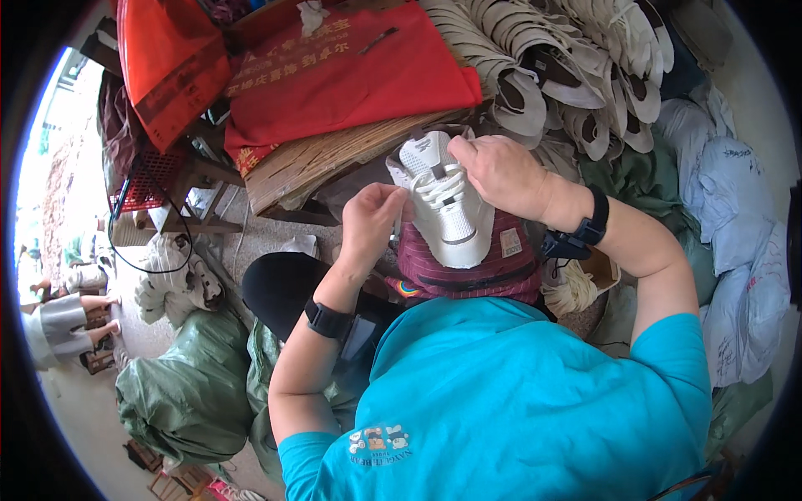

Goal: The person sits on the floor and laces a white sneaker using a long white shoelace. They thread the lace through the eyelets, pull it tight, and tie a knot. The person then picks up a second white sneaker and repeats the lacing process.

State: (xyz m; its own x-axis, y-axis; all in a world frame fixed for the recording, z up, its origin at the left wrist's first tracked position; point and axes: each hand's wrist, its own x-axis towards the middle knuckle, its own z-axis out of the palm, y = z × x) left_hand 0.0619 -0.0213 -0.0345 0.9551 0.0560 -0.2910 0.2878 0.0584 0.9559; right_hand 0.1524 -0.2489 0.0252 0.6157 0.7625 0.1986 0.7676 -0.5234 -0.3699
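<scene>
Left hand (368, 225) has its fingers pinched together at the left edge of the white shoe upper (455, 224); right hand (505, 174) has its fingers closed at the far right edge; whether they grip laces (439, 191) or edge, I cannot tell; the upper rests on the maroon striped bag (418, 260), toe near; it looks light, soft and pliable, stiffer at the toe, hardly fragile; the eyelet edges seem the surest hold; beyond are the desk (317, 174), red cloth (359, 88) and, far right, stacked uppers (494, 42).
</scene>
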